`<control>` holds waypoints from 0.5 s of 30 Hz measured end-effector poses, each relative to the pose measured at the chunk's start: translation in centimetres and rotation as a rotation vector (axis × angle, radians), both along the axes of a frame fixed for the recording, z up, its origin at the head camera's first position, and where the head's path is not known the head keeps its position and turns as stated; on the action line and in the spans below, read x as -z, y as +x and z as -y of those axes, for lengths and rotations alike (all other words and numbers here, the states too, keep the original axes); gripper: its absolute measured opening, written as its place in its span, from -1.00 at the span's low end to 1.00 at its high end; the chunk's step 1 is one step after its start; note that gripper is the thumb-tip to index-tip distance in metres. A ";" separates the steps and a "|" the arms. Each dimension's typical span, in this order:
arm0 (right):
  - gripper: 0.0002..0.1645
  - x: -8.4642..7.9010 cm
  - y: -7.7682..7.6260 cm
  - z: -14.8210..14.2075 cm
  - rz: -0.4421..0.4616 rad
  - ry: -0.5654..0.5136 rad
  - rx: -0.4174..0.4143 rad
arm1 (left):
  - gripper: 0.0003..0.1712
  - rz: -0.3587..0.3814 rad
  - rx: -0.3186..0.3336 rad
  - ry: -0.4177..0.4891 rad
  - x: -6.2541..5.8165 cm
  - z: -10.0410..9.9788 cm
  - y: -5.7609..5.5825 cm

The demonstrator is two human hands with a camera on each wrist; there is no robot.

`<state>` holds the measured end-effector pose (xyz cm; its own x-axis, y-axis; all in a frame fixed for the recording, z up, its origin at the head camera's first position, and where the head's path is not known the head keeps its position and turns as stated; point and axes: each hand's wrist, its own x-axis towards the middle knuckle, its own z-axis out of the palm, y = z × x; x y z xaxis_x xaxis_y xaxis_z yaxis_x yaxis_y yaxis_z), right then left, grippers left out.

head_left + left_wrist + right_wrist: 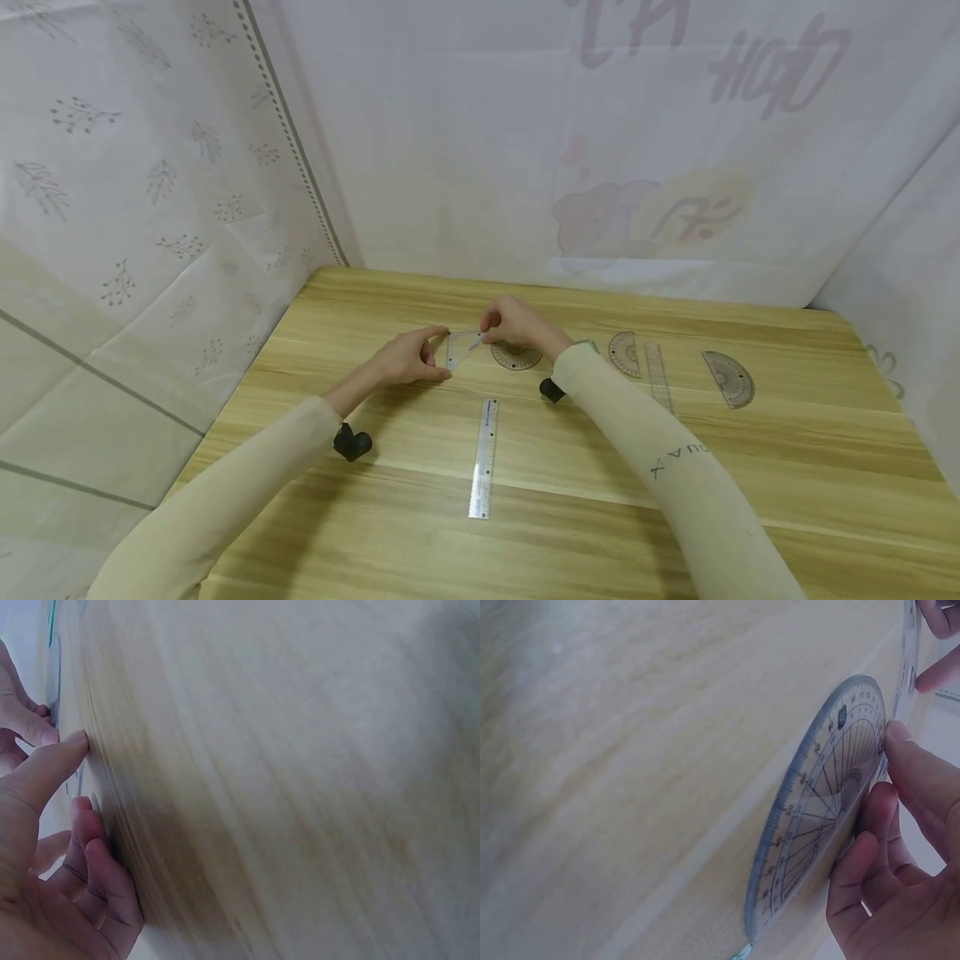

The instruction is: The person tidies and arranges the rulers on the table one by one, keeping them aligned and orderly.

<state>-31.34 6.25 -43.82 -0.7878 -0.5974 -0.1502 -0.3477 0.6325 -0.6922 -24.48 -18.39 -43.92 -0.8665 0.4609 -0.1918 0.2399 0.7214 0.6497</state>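
A clear triangular set square (461, 345) lies at the back of the wooden table, between both hands. My left hand (408, 357) holds its left side, thumb at the near corner and index finger at the far one. The right hand (517, 323) pinches the right corner between thumb and fingers. Under that hand is a clear protractor (516, 358), partly hidden from the head; its printed scale and curved edge show in the right wrist view, next to the curled fingers. A clear straight ruler (484, 458) lies nearer to me, below the hands.
Right of the right forearm lie another protractor (624, 354), a second clear ruler (657, 375) partly behind the sleeve, and a further protractor (731, 381). A patterned white cloth (465, 167) hangs behind the table (825, 467) and along its sides.
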 end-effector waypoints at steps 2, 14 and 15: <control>-0.89 0.0 0.0 0.0 -0.008 0.007 -0.012 | -0.04 0.003 0.007 -0.001 -0.1 0.0 -0.1; -0.93 0.4 -0.3 0.1 -0.051 0.008 -0.104 | -0.07 -0.018 0.055 0.011 0.0 0.2 -0.2; -0.94 0.4 -0.3 0.0 -0.055 0.005 -0.110 | -0.06 -0.019 0.057 0.012 -0.1 0.2 -0.2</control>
<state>-31.65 6.21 -44.25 -0.7248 -0.6799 -0.1116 -0.4526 0.5920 -0.6669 -24.70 -18.58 -43.85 -0.8423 0.5115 -0.1701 0.2924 0.6985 0.6531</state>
